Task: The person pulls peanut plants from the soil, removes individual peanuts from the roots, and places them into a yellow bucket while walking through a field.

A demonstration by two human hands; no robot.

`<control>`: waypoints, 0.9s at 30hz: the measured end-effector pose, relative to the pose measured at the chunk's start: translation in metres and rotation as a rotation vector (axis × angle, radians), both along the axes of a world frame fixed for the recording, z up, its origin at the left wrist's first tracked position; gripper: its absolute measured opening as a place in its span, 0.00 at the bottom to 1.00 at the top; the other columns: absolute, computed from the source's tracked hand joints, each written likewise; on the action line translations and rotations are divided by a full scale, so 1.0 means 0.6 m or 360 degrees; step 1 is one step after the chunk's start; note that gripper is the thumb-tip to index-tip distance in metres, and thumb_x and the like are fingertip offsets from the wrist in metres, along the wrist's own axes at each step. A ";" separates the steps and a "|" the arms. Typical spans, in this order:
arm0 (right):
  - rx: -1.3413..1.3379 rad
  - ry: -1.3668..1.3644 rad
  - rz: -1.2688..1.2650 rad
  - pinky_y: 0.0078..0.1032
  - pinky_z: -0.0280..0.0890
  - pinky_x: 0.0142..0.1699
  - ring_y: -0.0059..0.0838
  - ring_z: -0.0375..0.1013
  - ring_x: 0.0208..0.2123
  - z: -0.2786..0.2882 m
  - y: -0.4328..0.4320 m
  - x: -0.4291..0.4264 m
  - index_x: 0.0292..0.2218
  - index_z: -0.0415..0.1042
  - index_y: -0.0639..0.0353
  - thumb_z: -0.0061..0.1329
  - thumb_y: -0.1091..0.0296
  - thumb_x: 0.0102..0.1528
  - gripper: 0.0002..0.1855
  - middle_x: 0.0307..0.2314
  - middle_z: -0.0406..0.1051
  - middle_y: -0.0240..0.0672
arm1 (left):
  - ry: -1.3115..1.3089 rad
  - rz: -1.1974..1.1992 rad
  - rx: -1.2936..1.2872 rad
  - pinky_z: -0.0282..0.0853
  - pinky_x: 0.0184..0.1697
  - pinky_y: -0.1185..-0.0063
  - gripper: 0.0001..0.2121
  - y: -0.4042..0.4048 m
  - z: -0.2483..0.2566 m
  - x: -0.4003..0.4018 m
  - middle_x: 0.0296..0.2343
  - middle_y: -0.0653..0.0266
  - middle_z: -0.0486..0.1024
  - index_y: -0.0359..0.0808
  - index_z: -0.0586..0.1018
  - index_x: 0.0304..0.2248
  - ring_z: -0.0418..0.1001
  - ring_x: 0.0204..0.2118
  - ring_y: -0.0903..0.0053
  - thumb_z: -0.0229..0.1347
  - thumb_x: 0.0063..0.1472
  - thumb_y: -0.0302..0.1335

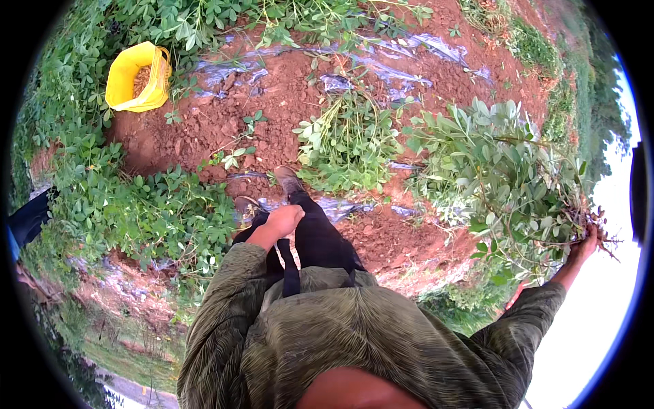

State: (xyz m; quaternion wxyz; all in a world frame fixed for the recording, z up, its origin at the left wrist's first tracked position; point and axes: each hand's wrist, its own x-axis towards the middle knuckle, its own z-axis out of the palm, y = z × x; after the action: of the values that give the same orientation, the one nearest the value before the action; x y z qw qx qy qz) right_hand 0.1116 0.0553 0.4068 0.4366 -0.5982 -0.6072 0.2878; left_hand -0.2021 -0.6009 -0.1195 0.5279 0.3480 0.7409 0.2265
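Out at the far right, my right hand (582, 248) grips a bunch of uprooted peanut plants (516, 168) by the root end. Roots and pods (592, 225) stick out around its fingers, while the leafy tops spread toward the middle of the view. My left hand (283, 221) hangs in front of my dark trousers (324, 230), its fingers curled and nothing visible in them. Beyond my shoes (288, 179) lies a heap of pulled peanut plants (352, 143) on the red soil (214, 133).
A yellow plastic bucket (117, 76) with peanuts (142, 81) in it stands at the upper left. Standing peanut plants (153, 214) fill the left side. Torn plastic mulch film (388, 66) lies across the soil. Part of another person's dark-clothed leg (31, 217) shows at the left rim.
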 end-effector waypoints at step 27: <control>-0.0739 -0.1595 0.2585 0.32 0.60 0.53 0.42 0.66 0.46 -1.035 -0.729 -0.647 0.45 0.66 0.56 0.50 0.63 0.49 0.21 0.42 0.68 0.44 | 0.0221 0.1375 -0.0280 0.69 0.39 0.70 0.10 -0.288 -0.104 -0.025 0.31 0.53 0.75 0.35 0.76 0.35 0.74 0.35 0.62 0.50 0.56 0.29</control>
State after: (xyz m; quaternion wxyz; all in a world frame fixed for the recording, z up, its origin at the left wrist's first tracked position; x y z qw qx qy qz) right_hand -0.2768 -0.3819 -0.2145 -0.3307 -0.1227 -0.8772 0.3257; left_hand -0.2172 -0.7737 -0.1820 0.3616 -0.0253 0.8685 0.3383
